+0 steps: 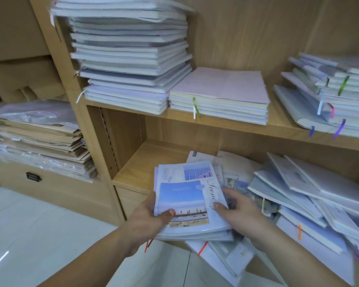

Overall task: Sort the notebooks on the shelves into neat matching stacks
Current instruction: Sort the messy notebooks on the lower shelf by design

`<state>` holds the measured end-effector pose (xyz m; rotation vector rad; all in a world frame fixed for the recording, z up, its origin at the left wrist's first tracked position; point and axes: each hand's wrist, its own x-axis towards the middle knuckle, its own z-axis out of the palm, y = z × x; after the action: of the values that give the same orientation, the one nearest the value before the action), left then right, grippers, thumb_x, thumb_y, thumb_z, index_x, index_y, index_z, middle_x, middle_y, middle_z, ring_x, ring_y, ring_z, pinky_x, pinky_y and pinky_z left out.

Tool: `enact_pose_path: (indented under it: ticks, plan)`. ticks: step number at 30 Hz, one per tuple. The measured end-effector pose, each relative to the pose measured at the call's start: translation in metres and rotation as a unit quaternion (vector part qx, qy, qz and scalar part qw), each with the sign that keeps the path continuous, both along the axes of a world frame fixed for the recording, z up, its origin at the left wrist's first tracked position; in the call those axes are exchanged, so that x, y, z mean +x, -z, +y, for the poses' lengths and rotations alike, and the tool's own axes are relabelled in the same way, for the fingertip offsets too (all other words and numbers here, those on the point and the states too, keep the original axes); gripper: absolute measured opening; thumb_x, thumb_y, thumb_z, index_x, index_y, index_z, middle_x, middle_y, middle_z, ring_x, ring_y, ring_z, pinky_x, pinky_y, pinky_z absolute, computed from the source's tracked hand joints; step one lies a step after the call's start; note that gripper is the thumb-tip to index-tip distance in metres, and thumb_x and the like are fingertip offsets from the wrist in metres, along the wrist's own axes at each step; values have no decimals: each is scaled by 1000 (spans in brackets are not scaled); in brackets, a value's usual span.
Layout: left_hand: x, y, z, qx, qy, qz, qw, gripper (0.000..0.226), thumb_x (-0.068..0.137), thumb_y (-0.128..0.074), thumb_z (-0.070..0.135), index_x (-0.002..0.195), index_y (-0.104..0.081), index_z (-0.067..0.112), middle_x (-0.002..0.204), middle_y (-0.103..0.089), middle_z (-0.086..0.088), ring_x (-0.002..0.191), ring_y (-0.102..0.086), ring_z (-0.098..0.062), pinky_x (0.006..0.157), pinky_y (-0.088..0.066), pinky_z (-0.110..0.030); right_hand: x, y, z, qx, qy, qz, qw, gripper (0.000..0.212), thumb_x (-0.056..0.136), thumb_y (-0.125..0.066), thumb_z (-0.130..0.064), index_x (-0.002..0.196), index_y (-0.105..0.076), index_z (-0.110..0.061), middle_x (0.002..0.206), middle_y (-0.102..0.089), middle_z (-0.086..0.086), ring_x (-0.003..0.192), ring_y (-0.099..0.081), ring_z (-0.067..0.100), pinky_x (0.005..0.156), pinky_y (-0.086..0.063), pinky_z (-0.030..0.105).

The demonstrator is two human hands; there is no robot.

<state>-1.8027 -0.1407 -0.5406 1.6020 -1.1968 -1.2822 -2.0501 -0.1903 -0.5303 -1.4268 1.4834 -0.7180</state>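
Note:
A small stack of blue scenery notebooks (187,195) in clear wrap is held over the front edge of the lower shelf (137,170). My left hand (147,222) grips its left edge, thumb on the top cover. My right hand (236,212) holds the right edge, fingers on the cover. To the right lies a loose, slanting heap of pale notebooks (303,195), some hanging over the shelf front. On the upper shelf (216,123) stand a tall stack of white notebooks (131,59), a low pink-topped stack (220,96) and a messy stack with coloured ribbons (332,96).
Left of the shelving, a pile of brown paper items in plastic (39,141) rests on a wooden drawer unit (50,185). Cardboard boxes (19,48) stand behind it. The floor (39,235) is glossy white tile. The left part of the lower shelf is bare wood.

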Motion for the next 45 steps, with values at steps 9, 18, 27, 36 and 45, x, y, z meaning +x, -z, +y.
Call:
enact_pose_path:
  ticks: [9, 18, 27, 36, 45]
  plan:
    - [8, -51, 36, -72, 6, -21, 997, 44, 96, -72, 24, 134, -57, 40, 115, -75, 15, 102, -74, -11, 88, -61, -33, -2, -54, 35, 21, -32, -81, 996, 55, 93, -68, -5, 138, -53, -34, 84, -70, -15, 62, -67, -6, 57, -49, 10]
    - [10, -123, 148, -168, 21, -39, 985, 41, 97, -68, 16, 131, -62, 39, 117, -75, 16, 106, -73, -10, 85, -60, -26, -6, -135, 150, -85, -23, -66, 994, 57, 83, -82, -23, 133, -57, -35, 46, -50, -14, 45, -52, 9, 48, -44, 25]
    - [8, -221, 180, -253, 28, -58, 965, 30, 95, -71, 16, 121, -71, 29, 109, -78, 9, 99, -75, -10, 75, -56, -15, -19, -225, 196, -181, -17, -112, 977, 53, 81, -83, -26, 128, -59, -31, 53, -47, -4, 44, -51, 20, 50, -43, 32]
    - [-11, -283, 85, -276, 52, -124, 952, 35, 91, -77, 34, 124, -67, 29, 105, -78, 15, 94, -74, -2, 76, -57, -14, -29, -270, 104, -259, 26, -4, 966, 56, 96, -68, -35, 146, -49, -25, 135, -61, 0, 111, -61, 17, 89, -44, 24]
    - [-27, -292, -55, -247, -44, -306, 918, 63, 86, -76, 55, 133, -60, 16, 126, -64, -10, 115, -61, -24, 92, -49, -30, -22, -273, -8, -217, 46, -23, 975, 33, 98, -65, -31, 129, -56, -23, 142, -59, 2, 119, -61, 24, 103, -48, 35]
